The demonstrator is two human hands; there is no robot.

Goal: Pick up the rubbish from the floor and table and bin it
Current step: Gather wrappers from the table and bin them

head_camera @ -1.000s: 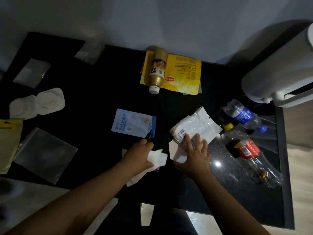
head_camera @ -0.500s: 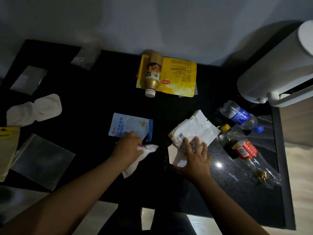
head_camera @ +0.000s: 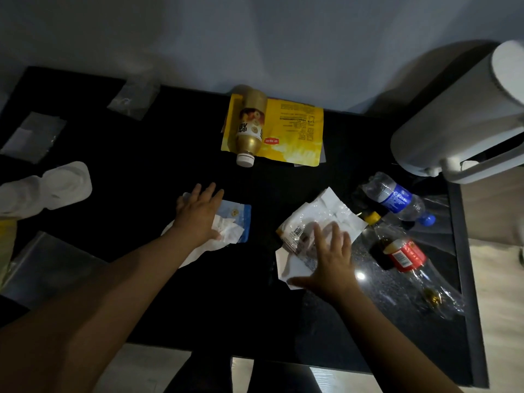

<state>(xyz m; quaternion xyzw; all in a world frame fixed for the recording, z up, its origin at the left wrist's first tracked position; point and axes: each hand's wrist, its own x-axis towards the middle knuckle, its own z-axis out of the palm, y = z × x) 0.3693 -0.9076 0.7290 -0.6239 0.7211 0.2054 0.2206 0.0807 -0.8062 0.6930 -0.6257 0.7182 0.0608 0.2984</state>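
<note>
Lighting: dim and cool throughout. The black table point(head_camera: 141, 211) is rendered almost featureless; 1 small glare spot is recorded right of centre. A soft shadow is cast on the wall point(head_camera: 255, 38) at upper right. The right hand point(head_camera: 330, 259) is smeared by motion blur. Frame edges are bowed by wide-angle distortion.

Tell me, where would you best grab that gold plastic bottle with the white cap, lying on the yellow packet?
Take the gold plastic bottle round its labelled middle, coming down from above, fingers across its width. It lies on its side on the yellow packet, white cap towards the person, so both rounded flanks are free; the small cap would likely give a poorer hold.
</note>
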